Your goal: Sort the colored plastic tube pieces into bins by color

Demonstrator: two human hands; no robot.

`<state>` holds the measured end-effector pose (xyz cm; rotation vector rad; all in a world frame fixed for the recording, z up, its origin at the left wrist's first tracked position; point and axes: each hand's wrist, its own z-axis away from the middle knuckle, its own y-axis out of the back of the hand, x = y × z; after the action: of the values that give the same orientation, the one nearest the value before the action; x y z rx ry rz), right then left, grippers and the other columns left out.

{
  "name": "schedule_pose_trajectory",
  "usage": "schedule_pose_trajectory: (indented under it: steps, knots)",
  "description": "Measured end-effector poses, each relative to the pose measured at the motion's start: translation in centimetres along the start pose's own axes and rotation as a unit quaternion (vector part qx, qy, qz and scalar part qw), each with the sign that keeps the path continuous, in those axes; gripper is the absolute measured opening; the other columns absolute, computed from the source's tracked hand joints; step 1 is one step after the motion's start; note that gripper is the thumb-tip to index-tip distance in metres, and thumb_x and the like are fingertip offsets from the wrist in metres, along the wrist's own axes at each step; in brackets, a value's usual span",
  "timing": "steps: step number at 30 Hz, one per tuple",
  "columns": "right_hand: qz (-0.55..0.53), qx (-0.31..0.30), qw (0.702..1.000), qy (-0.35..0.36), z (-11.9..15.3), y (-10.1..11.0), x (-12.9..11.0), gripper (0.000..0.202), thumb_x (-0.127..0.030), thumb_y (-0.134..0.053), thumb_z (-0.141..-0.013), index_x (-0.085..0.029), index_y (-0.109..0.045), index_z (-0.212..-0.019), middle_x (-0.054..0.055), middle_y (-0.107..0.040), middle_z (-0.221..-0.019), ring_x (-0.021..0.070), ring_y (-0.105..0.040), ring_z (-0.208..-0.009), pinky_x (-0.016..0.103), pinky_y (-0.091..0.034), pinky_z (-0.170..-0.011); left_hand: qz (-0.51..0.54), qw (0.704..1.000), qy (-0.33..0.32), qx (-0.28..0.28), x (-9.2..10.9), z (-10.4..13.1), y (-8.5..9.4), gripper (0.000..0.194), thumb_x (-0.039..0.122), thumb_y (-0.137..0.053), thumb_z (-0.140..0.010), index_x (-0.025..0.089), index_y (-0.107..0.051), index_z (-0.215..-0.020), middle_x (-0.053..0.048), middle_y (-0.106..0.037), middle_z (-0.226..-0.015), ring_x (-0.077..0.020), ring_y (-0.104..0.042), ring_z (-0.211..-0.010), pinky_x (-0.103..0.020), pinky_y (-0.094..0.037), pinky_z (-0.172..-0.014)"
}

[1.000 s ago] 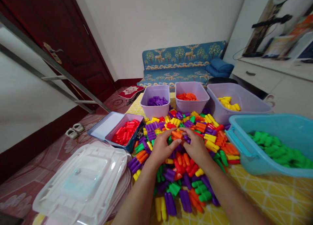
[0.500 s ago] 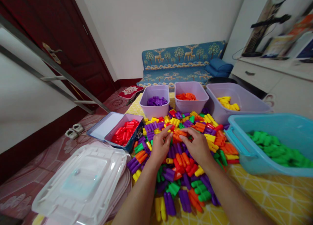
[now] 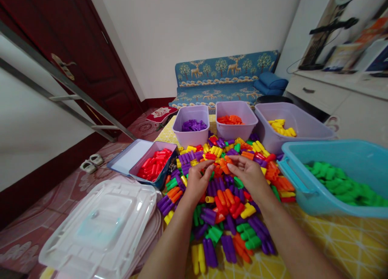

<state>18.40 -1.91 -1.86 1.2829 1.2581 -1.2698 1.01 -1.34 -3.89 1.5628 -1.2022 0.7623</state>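
A heap of plastic tube-shaped building pieces (image 3: 222,212) in purple, green, yellow, red and orange covers the table in front of me. My right hand (image 3: 250,177) is over the heap's middle, its thumb and fingers closed on an orange tube piece (image 3: 224,165). Just left of that piece, my left hand (image 3: 198,180) has its fingers curved with a small gap between thumb and index finger. It seems to hold nothing. A red piece (image 3: 209,156) lies beyond its fingertips.
Along the far side stand lilac bins with purple pieces (image 3: 194,125), orange pieces (image 3: 230,120) and yellow pieces (image 3: 281,127). A blue bin (image 3: 291,178) with green pieces is at right. An open box (image 3: 133,174) with red pieces and stacked clear lids (image 3: 103,222) are at left.
My right hand has shifted slightly right and its fingers have straightened around the orange piece, which is now tilted up. My left thumb and index finger have drawn closer together.
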Motion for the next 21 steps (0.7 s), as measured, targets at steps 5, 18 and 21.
schedule_pose_trajectory:
  steps: [5,18,21]
  knots:
    - [0.037,-0.047,0.998,-0.021,0.3,0.7,-1.3,0.036,-0.036,-0.075,-0.065,-0.017,-0.068,-0.095,0.005,-0.073,-0.088,0.0208,-0.070,-0.080,0.036,-0.056,-0.078,-0.039,0.999,-0.020,-0.002,-0.2,0.0,0.0,0.025,0.029,-0.055,-0.089,0.018,-0.070,-0.106,-0.007,-0.073,-0.107,-0.0220,-0.066,-0.103,-0.037,-0.050,-0.094]
    - [0.166,-0.116,0.979,0.006,0.8,2.0,-2.5,0.032,-0.036,-0.067,-0.072,-0.017,-0.069,-0.098,0.006,-0.073,-0.091,0.0207,-0.069,-0.079,0.032,-0.054,-0.070,-0.071,0.996,-0.054,0.023,-0.1,-0.1,0.0,0.030,0.024,-0.056,-0.088,0.019,-0.065,-0.116,-0.011,-0.057,-0.130,-0.0217,-0.061,-0.110,-0.039,-0.047,-0.099]
    - [0.229,-0.178,0.957,-0.006,0.3,2.7,-3.5,0.026,-0.034,-0.069,-0.070,-0.017,-0.072,-0.089,0.006,-0.073,-0.084,0.0227,-0.069,-0.079,0.033,-0.055,-0.069,-0.075,0.996,-0.046,0.020,0.2,0.0,0.1,0.029,0.023,-0.056,-0.088,0.019,-0.066,-0.114,-0.011,-0.057,-0.130,-0.0215,-0.062,-0.108,-0.039,-0.048,-0.098]
